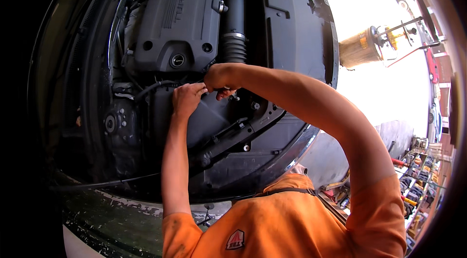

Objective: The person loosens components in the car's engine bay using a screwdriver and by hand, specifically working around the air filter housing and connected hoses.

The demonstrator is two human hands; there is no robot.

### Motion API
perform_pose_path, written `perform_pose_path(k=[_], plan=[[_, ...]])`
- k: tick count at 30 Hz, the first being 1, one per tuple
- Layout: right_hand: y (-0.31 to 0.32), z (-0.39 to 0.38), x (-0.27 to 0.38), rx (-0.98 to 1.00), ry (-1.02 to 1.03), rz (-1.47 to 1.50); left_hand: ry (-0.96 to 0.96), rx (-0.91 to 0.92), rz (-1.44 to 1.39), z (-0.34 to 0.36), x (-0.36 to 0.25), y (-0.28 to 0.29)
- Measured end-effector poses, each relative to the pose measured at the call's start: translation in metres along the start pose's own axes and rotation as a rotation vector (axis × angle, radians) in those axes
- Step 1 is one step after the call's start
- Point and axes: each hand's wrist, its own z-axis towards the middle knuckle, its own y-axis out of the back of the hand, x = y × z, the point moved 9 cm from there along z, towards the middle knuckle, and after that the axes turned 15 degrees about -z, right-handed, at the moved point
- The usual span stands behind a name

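I lean over a car's engine bay. My left hand is at the top edge of a dark plastic box, its fingers closed together and their tips against my right hand. Bent sharply at the wrist, my right hand is closed beside it, just below the engine cover. What either hand grips is hidden by the fingers. A black hose runs to the left of my left hand. Above my right hand is a ribbed intake hose with a metal clamp.
A wide black trim panel lies right of the engine. A strut mount is at the left, and a thin black rod crosses low. On the floor at right stands a drum-like container. Shelves of tools are lower right.
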Motion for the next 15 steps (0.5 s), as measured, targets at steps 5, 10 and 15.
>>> perform_pose_path(k=[5,10,15], plan=[[-0.043,-0.044,0.063,-0.631,0.486,-1.432,-0.051,-0.018,0.08,0.0,0.005,-0.002],[-0.045,-0.06,0.071,-0.589,0.432,-1.348,-0.139,-0.039,0.103,-0.01,0.01,0.002],[0.007,-0.03,0.006,-0.105,-0.041,-0.046,-0.127,-0.067,0.057,-0.001,0.0,-0.001]])
